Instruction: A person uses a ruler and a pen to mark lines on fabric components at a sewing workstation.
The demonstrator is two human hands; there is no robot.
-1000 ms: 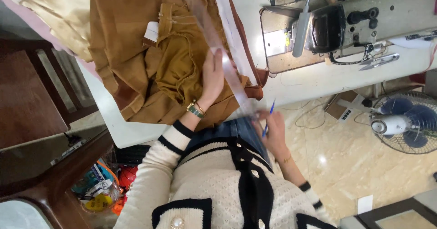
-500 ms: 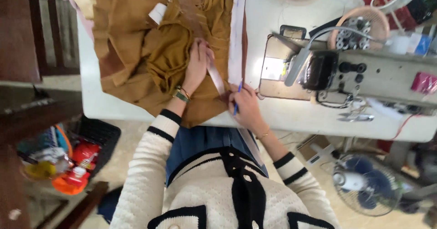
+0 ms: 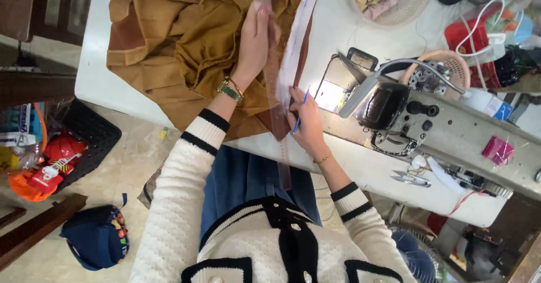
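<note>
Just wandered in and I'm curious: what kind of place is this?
Most likely a tailoring or sewing workshop: a sewing machine on the white table, brown fabric being marked along a clear ruler, and scissors.

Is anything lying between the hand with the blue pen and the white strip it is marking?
Nothing visible does. The right hand holds the blue pen right at the white strip, beside the clear ruler that the left hand presses onto the brown fabric.
</note>
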